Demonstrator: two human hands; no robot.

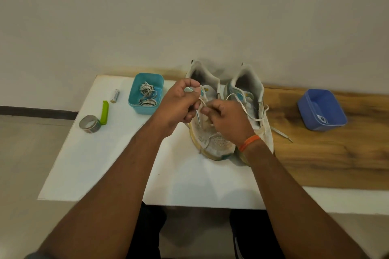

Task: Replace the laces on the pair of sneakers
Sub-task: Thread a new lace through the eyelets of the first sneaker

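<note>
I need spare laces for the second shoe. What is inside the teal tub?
The teal tub holds a few coiled bundles of pale laces. Whatever lies under the coils is covered, so I cannot tell what else is in it.

Two white sneakers stood side by side, a left one (207,124) and a right one (251,99). Two hands worked over them, the left hand (179,105) and the right hand (227,121). There were two plastic tubs: one teal tub (147,92), which held three coiled lace bundles (148,94), and one blue tub (322,109). One battery (115,96), one green clip (104,112) and one tape roll (90,123) lay on the surface (117,160). One orange wristband (249,142) showed.
</note>
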